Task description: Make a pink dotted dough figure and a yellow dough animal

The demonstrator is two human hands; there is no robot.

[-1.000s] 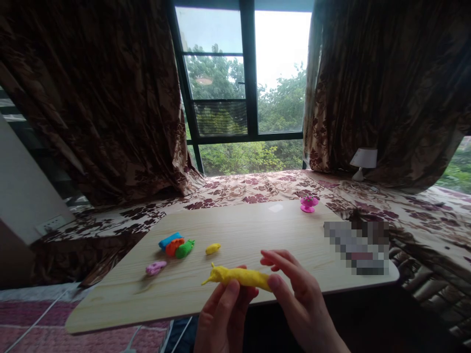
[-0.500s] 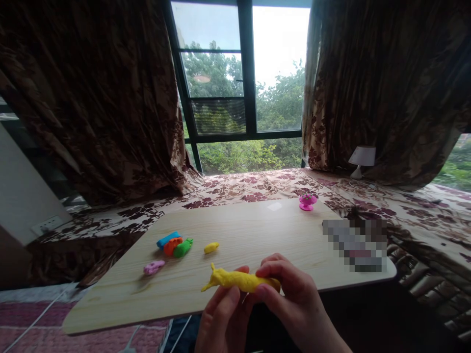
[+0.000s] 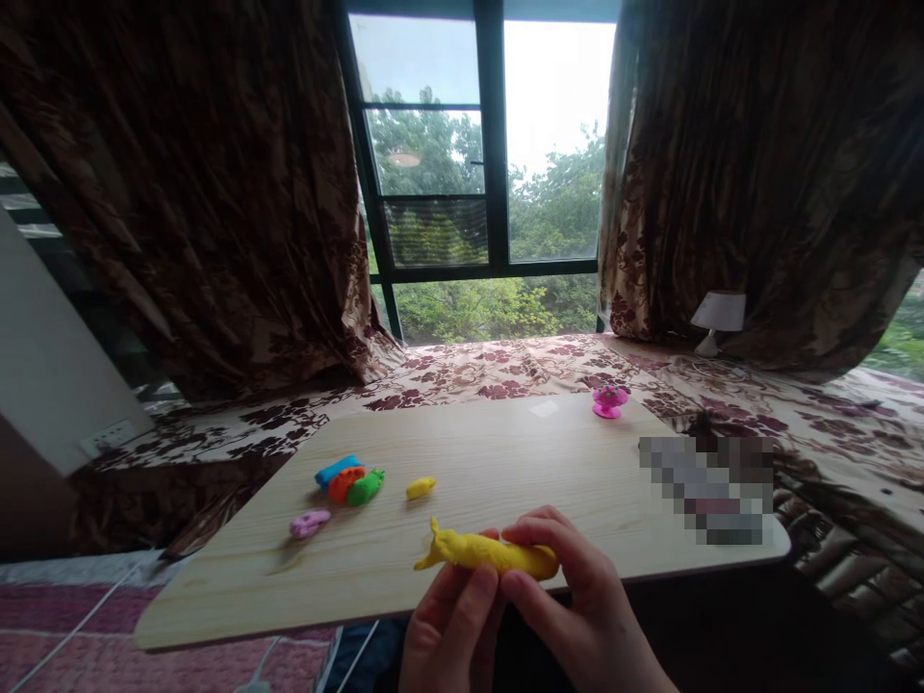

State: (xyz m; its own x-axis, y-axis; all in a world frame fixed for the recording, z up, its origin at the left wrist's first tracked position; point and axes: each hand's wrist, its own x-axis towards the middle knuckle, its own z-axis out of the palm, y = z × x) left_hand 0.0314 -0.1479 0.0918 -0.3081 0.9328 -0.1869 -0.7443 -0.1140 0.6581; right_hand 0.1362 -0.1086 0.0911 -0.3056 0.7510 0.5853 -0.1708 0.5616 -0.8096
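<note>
A roll of yellow modelling clay (image 3: 483,552) lies sideways between my two hands, just above the table's near edge. Two thin prongs stick out from its left end. My left hand (image 3: 456,606) pinches it from below around the middle, thumb in front. On its right part, my right hand (image 3: 570,582) grips it between thumb and fingers. Beyond them on the table lies a small yellow clay piece (image 3: 421,488). Farther left are blue (image 3: 337,472), orange (image 3: 346,484) and green clay lumps (image 3: 367,488) touching one another, and a pink clay piece (image 3: 310,524) apart from them.
The pale wooden table (image 3: 476,443) has a bright pink stemmed object (image 3: 607,402) at its far right corner. A blurred-out patch (image 3: 711,491) covers the right side. Behind are a flowered cloth ledge (image 3: 498,366), a white lamp (image 3: 718,313), curtains and a window.
The view has shifted slightly, so the table and its things sit a little farther right. Both hands still hold the yellow clay, with my right fingers moved slightly along it.
</note>
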